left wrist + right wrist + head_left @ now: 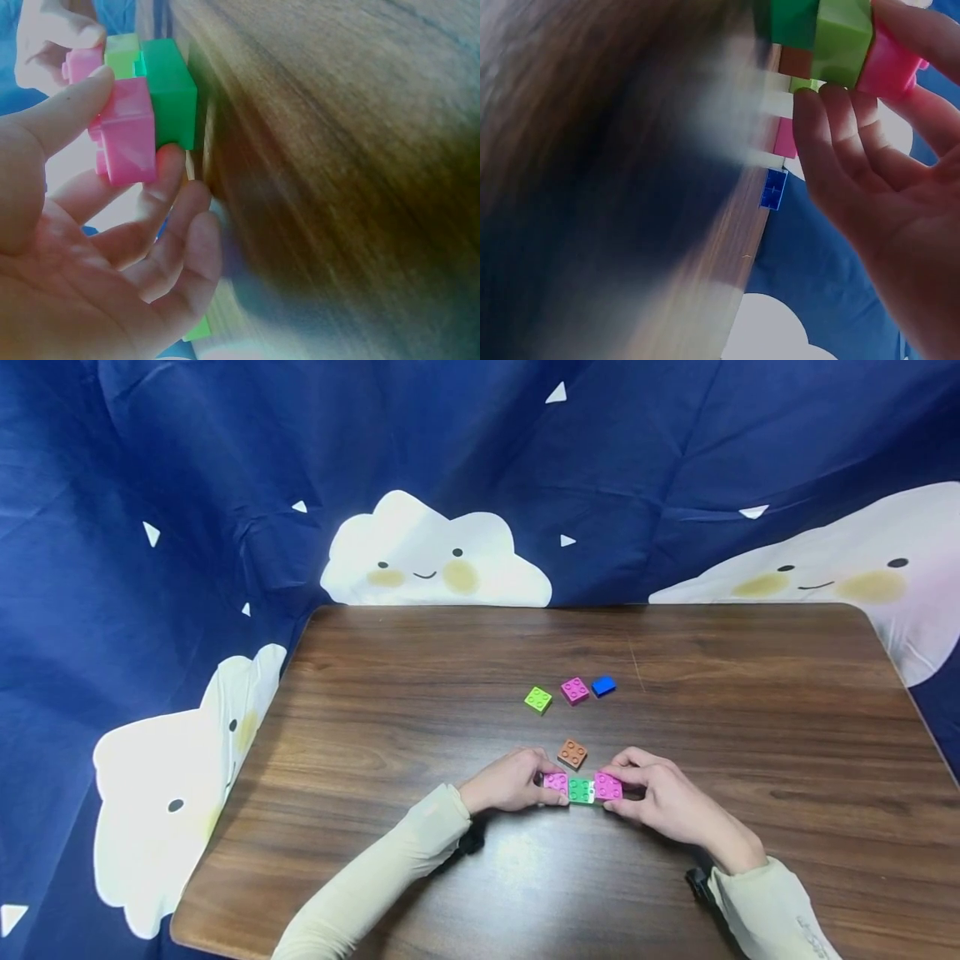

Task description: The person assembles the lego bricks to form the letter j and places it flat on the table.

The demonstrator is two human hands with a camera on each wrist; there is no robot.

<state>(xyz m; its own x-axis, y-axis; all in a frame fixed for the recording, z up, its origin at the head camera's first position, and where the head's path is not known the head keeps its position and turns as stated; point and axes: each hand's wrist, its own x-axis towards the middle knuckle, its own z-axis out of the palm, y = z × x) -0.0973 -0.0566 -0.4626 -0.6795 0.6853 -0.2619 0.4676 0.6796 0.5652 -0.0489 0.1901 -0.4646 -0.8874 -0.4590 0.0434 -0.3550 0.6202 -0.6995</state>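
Note:
Both hands hold one joined stack of toy building bricks low over the table. My left hand [513, 779] pinches a pink brick [129, 135] at the stack's left end, thumb on one side and fingers on the other. A green brick [172, 94] forms the lower layer, with its studs showing in the middle in the head view. At the right end, my right hand [660, 793] grips another pink brick [889, 64], which sits on a light green brick [844, 45]. Just beyond the stack lies a brown brick [572, 754], close to the left fingertips.
Farther back on the wooden table [420, 693] lie a lime brick [537, 700], a magenta brick [575, 691] and a blue brick [603, 686]. The blue one shows its hollow underside in the right wrist view. A dark blue cloth [600, 460] with clouds hangs behind the table.

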